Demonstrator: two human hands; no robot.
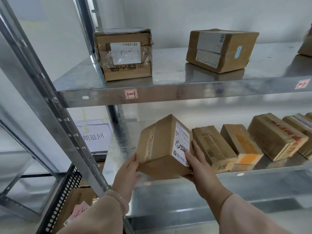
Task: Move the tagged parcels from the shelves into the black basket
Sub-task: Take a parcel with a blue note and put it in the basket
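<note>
- The box (160,146) is at the front edge of the lower shelf (253,176), tilted, with its label (182,142) facing right. I cannot tell whether any corner rests on the shelf.
- Your left hand (128,169) grips the box's lower left side, thumb on the face and fingers tucked below.
- Your right hand (197,162) clamps the labelled side, with the thumb lying over the label's bottom corner and the fingers out of view underneath.
- Both forearms reach up and forward, with the wrists bent back a little, so the load seems to sit on your fingers rather than your palms.
- For a good lift, slide both hands further under the box before you draw it clear, and level it out.
- Pull straight toward yourself first. The next box (212,149) sits just beside your right hand, and a sideways swing could knock it.
- The basket (67,191) is low on your left, beyond the post (67,132). Bring the box out past that post before you turn left.
- Parcels already lie in the basket, so lower the box onto them rather than drop it.
</note>
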